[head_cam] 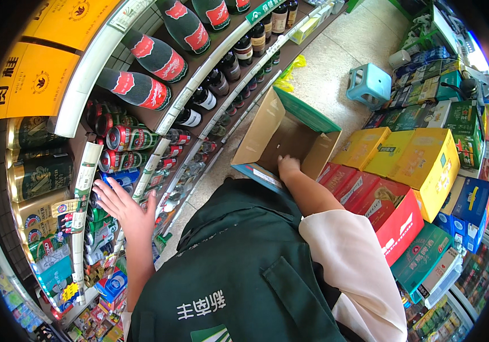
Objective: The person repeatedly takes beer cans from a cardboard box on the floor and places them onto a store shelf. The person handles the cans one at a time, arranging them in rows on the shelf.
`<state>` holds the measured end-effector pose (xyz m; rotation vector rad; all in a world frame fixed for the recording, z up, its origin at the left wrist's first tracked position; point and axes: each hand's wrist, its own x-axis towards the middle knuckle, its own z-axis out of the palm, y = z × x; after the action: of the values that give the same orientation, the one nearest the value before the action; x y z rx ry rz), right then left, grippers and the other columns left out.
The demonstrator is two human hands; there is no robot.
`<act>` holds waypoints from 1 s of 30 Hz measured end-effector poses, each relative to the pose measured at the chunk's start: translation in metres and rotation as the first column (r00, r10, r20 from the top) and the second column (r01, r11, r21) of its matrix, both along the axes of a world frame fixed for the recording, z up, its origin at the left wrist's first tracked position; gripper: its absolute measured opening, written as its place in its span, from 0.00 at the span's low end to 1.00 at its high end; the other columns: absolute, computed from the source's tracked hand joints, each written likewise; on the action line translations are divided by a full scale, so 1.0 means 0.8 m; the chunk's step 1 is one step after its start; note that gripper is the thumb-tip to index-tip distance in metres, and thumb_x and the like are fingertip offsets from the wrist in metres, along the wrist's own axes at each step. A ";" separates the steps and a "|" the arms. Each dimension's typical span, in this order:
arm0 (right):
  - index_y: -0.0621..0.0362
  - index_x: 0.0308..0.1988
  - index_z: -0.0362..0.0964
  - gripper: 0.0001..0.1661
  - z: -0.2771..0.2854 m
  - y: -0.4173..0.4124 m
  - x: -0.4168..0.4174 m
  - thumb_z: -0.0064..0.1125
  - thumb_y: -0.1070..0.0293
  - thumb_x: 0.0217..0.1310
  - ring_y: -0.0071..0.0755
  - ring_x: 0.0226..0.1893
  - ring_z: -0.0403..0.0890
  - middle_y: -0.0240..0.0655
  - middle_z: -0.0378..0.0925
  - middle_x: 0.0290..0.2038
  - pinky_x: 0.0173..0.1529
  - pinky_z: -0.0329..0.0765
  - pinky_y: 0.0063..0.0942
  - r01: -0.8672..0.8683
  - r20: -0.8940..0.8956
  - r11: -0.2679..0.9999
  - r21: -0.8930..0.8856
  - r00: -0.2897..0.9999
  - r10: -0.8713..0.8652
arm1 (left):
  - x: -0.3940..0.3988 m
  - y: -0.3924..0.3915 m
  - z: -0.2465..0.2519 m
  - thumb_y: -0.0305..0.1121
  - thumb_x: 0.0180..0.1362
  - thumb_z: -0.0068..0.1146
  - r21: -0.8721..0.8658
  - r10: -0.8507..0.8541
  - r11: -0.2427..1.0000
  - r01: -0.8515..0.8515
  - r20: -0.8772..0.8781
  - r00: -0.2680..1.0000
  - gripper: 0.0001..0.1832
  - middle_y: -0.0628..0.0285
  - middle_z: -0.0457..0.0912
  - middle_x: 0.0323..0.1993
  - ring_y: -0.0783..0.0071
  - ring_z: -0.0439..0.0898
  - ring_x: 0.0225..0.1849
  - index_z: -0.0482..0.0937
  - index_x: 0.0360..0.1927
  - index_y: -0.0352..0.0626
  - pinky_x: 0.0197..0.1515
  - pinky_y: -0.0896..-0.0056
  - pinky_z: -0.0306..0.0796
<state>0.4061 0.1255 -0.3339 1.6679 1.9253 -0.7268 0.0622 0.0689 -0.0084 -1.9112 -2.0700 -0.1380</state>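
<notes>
My left hand (124, 203) is raised with its fingers spread and holds nothing. It is beside shelf edges with price strips, close to rows of beer cans (131, 137) lying with their ends outward. My right hand (289, 164) reaches over the near wall of an open cardboard box (265, 124); its fingers are curled at that wall, and the fingertips are partly hidden. The box is green and blue outside and plain brown inside, with a flap standing up at its left. Its near edge meets my dark green apron (236, 265).
Large dark bottles (154, 57) with red labels and small dark bottles (216, 81) fill the left shelves. At right stand yellow cartons (423, 154), red cartons (368, 201) and a green beer carton (419, 256). A blue plastic stool (368, 85) and a yellow bag (291, 72) are on the floor (334, 55).
</notes>
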 end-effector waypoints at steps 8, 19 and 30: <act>0.55 0.48 0.65 0.41 0.057 0.037 0.019 0.75 0.62 0.29 0.55 0.45 0.75 0.49 0.71 0.44 0.48 0.76 0.43 0.234 -0.270 0.970 0.060 0.940 -0.209 | 0.008 -0.004 -0.002 0.49 0.49 0.61 -0.051 -0.025 0.998 0.027 0.036 0.999 0.53 0.36 0.36 0.70 0.39 0.34 0.71 0.43 0.68 0.30 0.67 0.40 0.31; 0.57 0.44 0.67 0.35 0.263 0.037 0.061 0.72 0.63 0.30 0.49 0.43 0.75 0.46 0.74 0.38 0.48 0.73 0.39 0.457 -0.671 0.837 0.301 0.725 -0.154 | 0.034 0.027 0.005 0.41 0.46 0.65 -0.231 -0.192 0.898 0.376 0.562 0.804 0.55 0.43 0.36 0.71 0.48 0.36 0.73 0.39 0.70 0.36 0.70 0.48 0.33; 0.61 0.50 0.63 0.35 0.488 0.026 -0.049 0.66 0.67 0.37 0.26 0.44 0.72 0.33 0.71 0.42 0.51 0.67 0.23 0.381 -0.996 0.921 -0.078 0.008 -0.088 | 0.061 0.073 0.021 0.51 0.52 0.62 0.038 0.266 0.536 0.843 0.941 -0.212 0.47 0.53 0.61 0.65 0.64 0.58 0.67 0.51 0.68 0.38 0.67 0.63 0.51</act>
<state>0.3666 0.1466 0.0561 1.7256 2.6001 -2.5195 0.1112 0.1277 0.0081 -3.8522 -2.0248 -1.8622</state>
